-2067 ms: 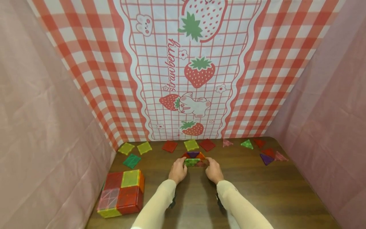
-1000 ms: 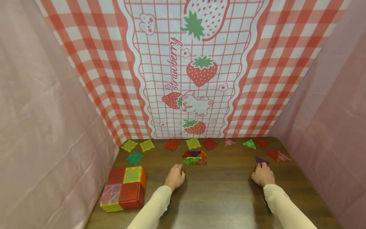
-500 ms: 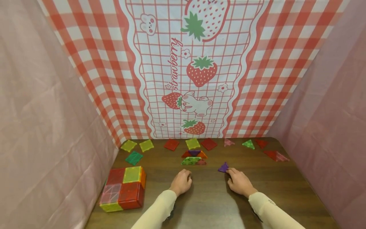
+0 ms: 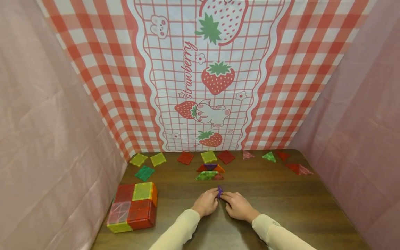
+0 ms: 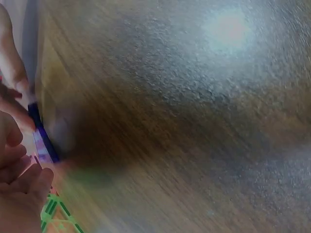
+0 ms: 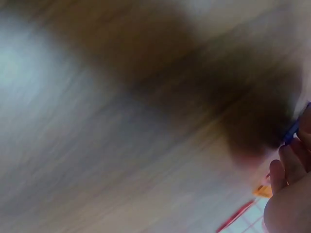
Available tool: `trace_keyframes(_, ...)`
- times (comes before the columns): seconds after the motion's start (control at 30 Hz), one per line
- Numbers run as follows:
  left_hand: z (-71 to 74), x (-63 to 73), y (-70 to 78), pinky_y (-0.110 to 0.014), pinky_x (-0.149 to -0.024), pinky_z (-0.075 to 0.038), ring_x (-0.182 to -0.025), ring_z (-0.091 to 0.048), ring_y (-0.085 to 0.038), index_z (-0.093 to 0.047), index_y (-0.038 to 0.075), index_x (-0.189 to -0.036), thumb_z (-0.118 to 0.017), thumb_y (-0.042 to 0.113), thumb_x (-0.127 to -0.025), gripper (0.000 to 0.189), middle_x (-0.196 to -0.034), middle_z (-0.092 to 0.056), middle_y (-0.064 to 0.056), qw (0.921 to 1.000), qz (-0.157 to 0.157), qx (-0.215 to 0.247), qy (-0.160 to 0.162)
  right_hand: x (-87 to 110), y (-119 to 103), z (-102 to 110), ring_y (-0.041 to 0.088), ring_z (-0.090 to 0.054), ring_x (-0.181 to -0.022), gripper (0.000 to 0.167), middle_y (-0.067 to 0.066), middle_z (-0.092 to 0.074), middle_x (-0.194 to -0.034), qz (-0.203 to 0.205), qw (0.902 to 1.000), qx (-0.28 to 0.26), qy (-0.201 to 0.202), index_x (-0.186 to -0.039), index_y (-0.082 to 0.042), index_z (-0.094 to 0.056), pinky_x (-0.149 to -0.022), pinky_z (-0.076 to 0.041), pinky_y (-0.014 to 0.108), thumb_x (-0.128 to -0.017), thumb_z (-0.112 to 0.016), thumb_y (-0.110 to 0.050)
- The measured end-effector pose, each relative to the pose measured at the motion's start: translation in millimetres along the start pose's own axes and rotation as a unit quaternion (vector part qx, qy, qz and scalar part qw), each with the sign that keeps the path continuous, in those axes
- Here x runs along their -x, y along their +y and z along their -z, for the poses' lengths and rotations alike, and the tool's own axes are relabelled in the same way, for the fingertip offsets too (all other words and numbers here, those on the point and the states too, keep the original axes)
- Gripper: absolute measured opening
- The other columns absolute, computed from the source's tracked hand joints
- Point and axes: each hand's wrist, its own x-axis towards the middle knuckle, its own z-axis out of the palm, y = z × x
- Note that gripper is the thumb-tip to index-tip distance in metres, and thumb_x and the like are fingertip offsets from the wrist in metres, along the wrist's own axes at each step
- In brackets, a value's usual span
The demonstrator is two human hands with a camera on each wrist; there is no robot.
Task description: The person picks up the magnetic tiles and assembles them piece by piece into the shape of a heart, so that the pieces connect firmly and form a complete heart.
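From the head, my left grip (image 4: pixel 205 202) and right grip (image 4: pixel 239 207) pinched the purple tile (image 4: pixel 220 191) between them, its narrow tip and long axis pointing far. The left wrist showed its slanted edge and a green piece (image 5: pixel 50 209); the right wrist, only a sliver plus an orange piece (image 6: pixel 263 191).

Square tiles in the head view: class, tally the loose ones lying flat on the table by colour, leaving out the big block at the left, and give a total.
Yellow squares: 3
Red squares: 2
Green square: 1
Total: 6
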Motion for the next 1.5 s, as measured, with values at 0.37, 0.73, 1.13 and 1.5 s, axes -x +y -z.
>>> trace_keyframes(0.37,-3.6,2.5,-0.8,-0.024,-0.1,-0.052,-0.121,-0.066,-0.016,-0.07,0.007,-0.126,-0.063,0.012,-0.092,0.034,-0.134,-0.066,-0.003,0.9945,-0.043,-0.093,-0.023,-3.1,-9.1,-5.3,0.024,-0.069,-0.112,0.04,0.013,-0.07,-0.126,0.013,0.9999,-0.003,0.008,-0.123,-0.001,-0.071,-0.089,-0.055,0.04,-0.084,-0.066,-0.007)
trace_keyframes(0.73,4.7,6.9,-11.9,-0.025,-0.104,-0.05,-0.127,-0.063,-0.02,-0.072,0.005,-0.123,-0.066,0.012,-0.089,0.036,-0.14,-0.064,-0.005,0.9932,-0.026,-0.1,-0.055,5.1,55.2,16.4,0.036,-0.066,-0.114,0.039,0.017,-0.068,-0.125,-0.095,0.9944,-0.006,0.046,-0.125,0.0,-0.068,-0.094,-0.053,0.054,-0.086,-0.066,-0.006)
trace_keyframes(1.13,6.4,19.5,-26.9,-0.031,-0.107,-0.049,-0.133,-0.058,-0.025,-0.068,0.002,-0.13,-0.064,0.01,-0.091,0.04,-0.144,-0.06,-0.008,0.9954,-0.026,-0.08,-0.046,43.4,186.1,104.7,0.064,-0.039,-0.126,0.07,0.046,-0.032,-0.142,-0.401,0.9127,-0.022,-0.075,-0.14,0.021,-0.035,-0.097,-0.037,0.076,-0.091,-0.055,-0.025)
trace_keyframes(1.5,0.7,24.9,-29.0,-0.029,-0.106,-0.05,-0.134,-0.058,-0.023,-0.068,0.002,-0.13,-0.066,0.01,-0.089,0.042,-0.144,-0.06,-0.008,0.9946,-0.042,-0.092,-0.022,72.5,233.9,123.8,0.067,0.007,-0.139,0.105,0.049,0.009,-0.151,-0.509,0.8367,-0.142,-0.143,-0.151,0.019,0.006,-0.106,-0.01,0.082,-0.098,-0.047,-0.055)
